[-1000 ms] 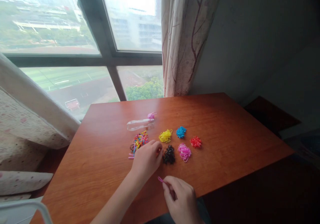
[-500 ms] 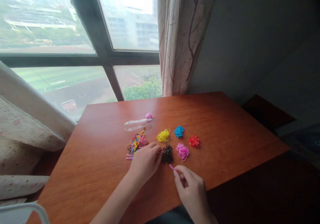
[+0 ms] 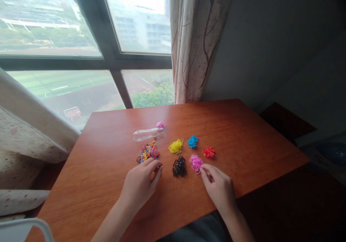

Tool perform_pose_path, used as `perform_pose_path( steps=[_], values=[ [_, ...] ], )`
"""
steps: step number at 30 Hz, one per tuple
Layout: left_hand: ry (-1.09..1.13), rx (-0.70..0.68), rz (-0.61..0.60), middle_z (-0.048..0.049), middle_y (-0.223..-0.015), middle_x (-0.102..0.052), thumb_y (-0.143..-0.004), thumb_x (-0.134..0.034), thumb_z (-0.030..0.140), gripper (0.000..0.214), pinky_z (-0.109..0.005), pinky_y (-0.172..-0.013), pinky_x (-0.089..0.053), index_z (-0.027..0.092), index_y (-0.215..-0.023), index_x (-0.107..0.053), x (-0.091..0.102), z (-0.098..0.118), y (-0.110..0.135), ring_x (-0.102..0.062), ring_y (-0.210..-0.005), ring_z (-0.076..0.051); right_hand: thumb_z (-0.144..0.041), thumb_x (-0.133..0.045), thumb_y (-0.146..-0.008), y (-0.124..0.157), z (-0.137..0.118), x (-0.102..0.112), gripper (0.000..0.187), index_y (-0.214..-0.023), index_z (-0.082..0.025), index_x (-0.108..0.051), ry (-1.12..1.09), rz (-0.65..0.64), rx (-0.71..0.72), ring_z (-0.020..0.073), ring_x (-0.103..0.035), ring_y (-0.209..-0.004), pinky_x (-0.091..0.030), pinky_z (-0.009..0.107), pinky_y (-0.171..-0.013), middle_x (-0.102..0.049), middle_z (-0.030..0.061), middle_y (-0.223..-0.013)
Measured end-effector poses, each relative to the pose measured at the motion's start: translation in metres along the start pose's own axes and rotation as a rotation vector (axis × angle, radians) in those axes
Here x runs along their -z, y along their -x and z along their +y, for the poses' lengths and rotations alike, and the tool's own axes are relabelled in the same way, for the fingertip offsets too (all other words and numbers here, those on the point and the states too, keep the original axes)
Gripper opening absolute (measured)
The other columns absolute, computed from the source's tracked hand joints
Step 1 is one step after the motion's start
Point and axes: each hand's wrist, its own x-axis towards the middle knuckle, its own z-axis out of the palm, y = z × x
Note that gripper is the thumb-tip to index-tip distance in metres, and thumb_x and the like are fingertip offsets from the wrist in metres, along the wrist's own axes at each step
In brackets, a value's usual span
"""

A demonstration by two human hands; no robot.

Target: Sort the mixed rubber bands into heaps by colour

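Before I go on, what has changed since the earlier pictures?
The left hand has moved left from beside the black pile to the mixed pile. The right hand, which held a pink band, has moved forward and right to the pink pile; whether it let go is unclear. The yellow pile, blue pile, red pile and bottle stayed put.

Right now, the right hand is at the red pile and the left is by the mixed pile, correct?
Not quite: the head view shows the right hand at the pink pile. The left hand is by the mixed pile.
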Motion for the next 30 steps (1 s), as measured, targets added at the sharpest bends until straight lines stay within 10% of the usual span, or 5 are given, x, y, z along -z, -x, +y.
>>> perform_pose_path(
  steps=[16,30],
  values=[
    [0.065,0.116,0.191,0.0011,-0.077,-0.069,-0.091,-0.051,0.036,0.021,-0.022,-0.058,-0.047,0.023,-0.089,-0.068,0.013,-0.048,0.041,-0.062,-0.059,-0.012,-0.031,-0.049,-0.098,-0.004,-0.007,0.0,0.025,-0.092,-0.021,-0.071,-0.069,-0.011,-0.021,0.0168,-0.067,-0.064,-0.05,0.024,-0.062,-0.073,0.0068,-0.08],
    [0.006,0.245,0.128,0.0025,-0.086,-0.066,-0.091,-0.051,0.035,0.018,-0.022,-0.06,-0.047,0.026,-0.091,-0.066,0.01,-0.053,0.043,-0.063,-0.066,-0.013,-0.017,-0.049,-0.093,0.003,-0.102,-0.044,0.019,-0.081,-0.022,-0.063,-0.3,-0.288,0.121,0.0141,-0.061,-0.065,-0.039,0.023,-0.064,-0.065,-0.0007,-0.07]
  ],
)
